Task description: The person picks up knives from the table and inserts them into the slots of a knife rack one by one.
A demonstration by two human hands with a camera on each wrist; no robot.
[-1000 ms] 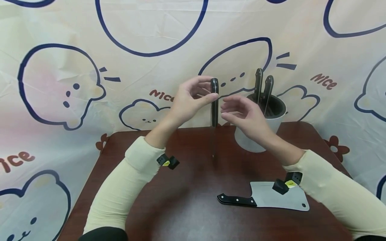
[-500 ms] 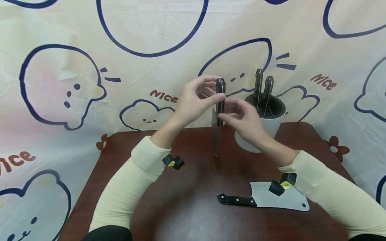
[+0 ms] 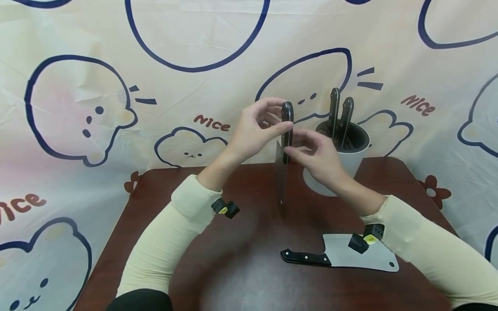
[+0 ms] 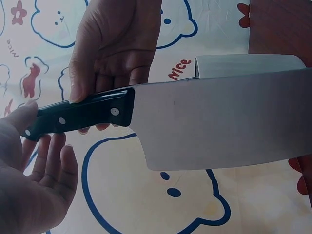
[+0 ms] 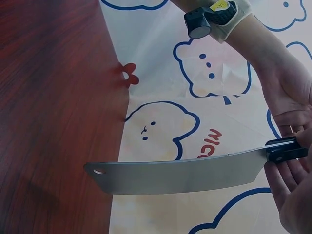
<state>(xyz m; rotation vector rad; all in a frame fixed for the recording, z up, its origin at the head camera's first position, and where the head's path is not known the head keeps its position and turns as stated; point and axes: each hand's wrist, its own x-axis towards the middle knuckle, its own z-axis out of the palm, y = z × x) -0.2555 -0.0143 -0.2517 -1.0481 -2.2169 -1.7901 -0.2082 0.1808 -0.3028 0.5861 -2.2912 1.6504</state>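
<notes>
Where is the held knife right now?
In the head view, the held knife points blade down just right of centre, left of the white pot; the left hand grips its handle near the top, the right hand lower down.

Creased cream backdrop (image 3: 179,95) behind left hand (image 3: 253,127) and right hand (image 3: 320,153): navy bear outlines (image 3: 79,108), brownish-red "Nice" lettering (image 3: 212,123) either side, reddish flower (image 3: 429,182) right of right hand. Glossy reddish-brown worktop (image 3: 229,250) below both, pale glare (image 3: 253,280) below left hand.
</notes>
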